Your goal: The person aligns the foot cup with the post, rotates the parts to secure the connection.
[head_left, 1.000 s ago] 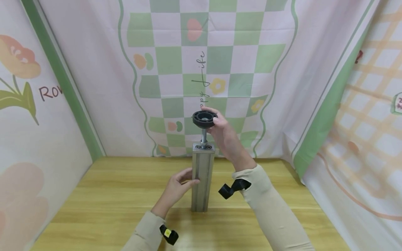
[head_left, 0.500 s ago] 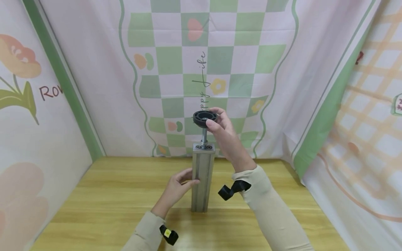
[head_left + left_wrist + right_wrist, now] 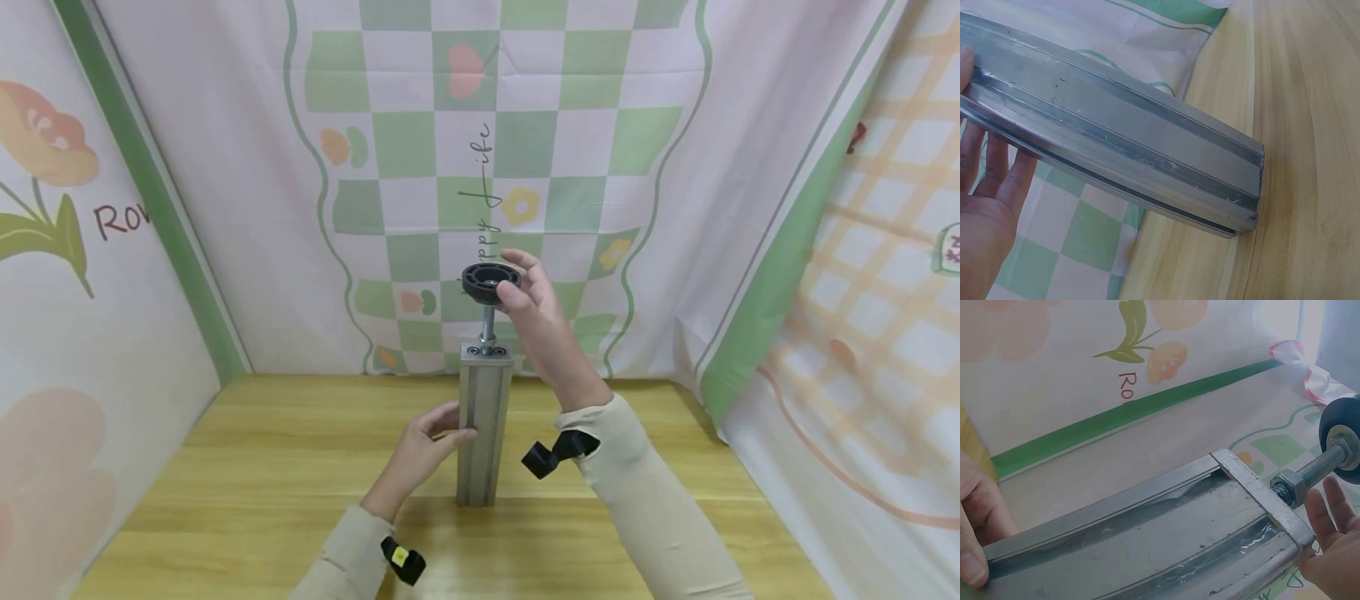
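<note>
An aluminium profile [image 3: 483, 433] stands upright on the wooden table, lengthwise grooves along its sides. Its end plate [image 3: 486, 353] bears a levelling foot [image 3: 489, 285], a black round pad on a threaded stem [image 3: 1316, 470] with a nut [image 3: 1289, 487]. My left hand [image 3: 420, 450] grips the profile from the left at mid-height, thumb in front and fingers behind. My right hand [image 3: 536, 312] is at the pad's right side. Its thumb tip overlaps the near rim, while the fingers stand loosely extended behind, a little off the rim.
The wooden table [image 3: 300, 483] reaches back to a printed curtain [image 3: 420, 150] with green checks. More printed cloth hangs at the left [image 3: 97, 333] and right [image 3: 862, 333]. Both wrists carry a black camera mount [image 3: 542, 458].
My right fingers have come from around the pad's far rim to its right side, opening slightly, and the thumb has swung to the near rim. The left hand and profile have stayed put.
</note>
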`<state>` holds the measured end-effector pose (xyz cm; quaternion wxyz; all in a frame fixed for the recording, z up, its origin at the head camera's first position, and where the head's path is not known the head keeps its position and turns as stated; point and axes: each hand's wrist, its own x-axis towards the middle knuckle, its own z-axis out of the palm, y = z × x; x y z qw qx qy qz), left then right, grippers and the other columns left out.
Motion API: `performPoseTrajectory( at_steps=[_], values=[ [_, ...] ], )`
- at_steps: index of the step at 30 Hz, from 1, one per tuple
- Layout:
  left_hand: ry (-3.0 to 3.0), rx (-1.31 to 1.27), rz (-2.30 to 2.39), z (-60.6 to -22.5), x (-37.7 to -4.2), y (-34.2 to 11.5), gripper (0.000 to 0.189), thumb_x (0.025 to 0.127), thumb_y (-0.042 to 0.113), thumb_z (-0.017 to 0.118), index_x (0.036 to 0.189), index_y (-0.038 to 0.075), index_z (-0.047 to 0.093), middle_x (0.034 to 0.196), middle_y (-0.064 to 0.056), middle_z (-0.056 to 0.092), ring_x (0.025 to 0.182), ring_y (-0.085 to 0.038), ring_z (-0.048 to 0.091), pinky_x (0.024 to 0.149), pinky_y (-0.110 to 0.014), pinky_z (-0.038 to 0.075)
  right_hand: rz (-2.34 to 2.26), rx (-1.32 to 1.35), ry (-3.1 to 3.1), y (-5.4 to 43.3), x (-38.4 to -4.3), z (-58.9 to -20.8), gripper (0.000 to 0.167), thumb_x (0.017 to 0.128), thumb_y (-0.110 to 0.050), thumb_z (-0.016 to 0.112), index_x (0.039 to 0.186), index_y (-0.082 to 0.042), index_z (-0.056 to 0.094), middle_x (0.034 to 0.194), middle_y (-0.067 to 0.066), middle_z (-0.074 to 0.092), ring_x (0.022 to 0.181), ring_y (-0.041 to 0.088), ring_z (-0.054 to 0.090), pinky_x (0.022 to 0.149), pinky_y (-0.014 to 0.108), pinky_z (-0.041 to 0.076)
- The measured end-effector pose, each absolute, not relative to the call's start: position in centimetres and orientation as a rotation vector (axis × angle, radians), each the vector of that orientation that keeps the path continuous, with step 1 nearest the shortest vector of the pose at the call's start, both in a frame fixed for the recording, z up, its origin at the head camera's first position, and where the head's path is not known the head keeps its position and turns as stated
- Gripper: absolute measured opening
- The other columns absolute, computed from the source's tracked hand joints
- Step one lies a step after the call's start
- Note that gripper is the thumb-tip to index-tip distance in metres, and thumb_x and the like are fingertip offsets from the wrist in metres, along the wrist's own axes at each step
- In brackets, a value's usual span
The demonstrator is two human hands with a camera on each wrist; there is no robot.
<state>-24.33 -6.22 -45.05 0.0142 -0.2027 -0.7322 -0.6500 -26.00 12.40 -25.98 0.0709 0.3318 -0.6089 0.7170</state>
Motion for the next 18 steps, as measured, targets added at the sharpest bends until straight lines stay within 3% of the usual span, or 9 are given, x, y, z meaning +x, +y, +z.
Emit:
performPoseTrajectory(
  at_steps=[4, 7, 12, 18],
  values=[
    [-2.28, -0.627, -2.032, -45.0, -24.28, -6.22, 0.042, 0.092, 0.027, 0.076, 0.131, 0.016, 0.065, 0.114, -0.003, 0.07, 0.11, -0.02, 0.064, 0.101, -0.04, 0.05, 2.189, 1.092, -1.857, 12.45, -26.13, -25.8, 0.07, 0.101, -0.047, 0.041, 0.154, -0.002, 0.028, 0.145, 0.022, 0.044, 0.132, 0.029, 0.046, 0.112, 0.045, 0.031],
    [-2.277, -0.63, -2.038, -45.02, -24.28, -6.25, 0.042, 0.092, 0.027, 0.075, 0.132, 0.016, 0.065, 0.115, -0.004, 0.07, 0.111, -0.02, 0.064, 0.101, -0.039, 0.05, 2.24, 1.147, -1.855, 12.42, -26.2, -25.68, 0.069, 0.105, -0.048, 0.032, 0.154, 0.001, 0.03, 0.148, 0.022, 0.046, 0.137, 0.028, 0.043, 0.111, 0.05, 0.031],
    [-2.269, -0.646, -2.044, -44.98, -24.24, -6.25, 0.044, 0.092, 0.03, 0.076, 0.132, 0.018, 0.065, 0.115, -0.002, 0.07, 0.11, -0.02, 0.064, 0.099, -0.039, 0.051, 2.296, 1.223, -1.833, 12.48, -26.38, -25.73, 0.071, 0.106, -0.049, 0.031, 0.154, 0.003, 0.029, 0.138, 0.015, 0.058, 0.134, 0.028, 0.047, 0.103, 0.04, 0.037],
    [-2.26, -0.672, -2.037, -45.02, -24.19, -6.26, 0.044, 0.092, 0.031, 0.075, 0.133, 0.017, 0.064, 0.115, -0.002, 0.07, 0.109, -0.021, 0.065, 0.098, -0.039, 0.052, 2.348, 1.268, -1.807, 12.7, -26.5, -25.94, 0.07, 0.104, -0.043, 0.036, 0.156, 0.003, 0.025, 0.147, 0.025, 0.046, 0.133, 0.029, 0.046, 0.103, 0.038, 0.037]
  ],
)
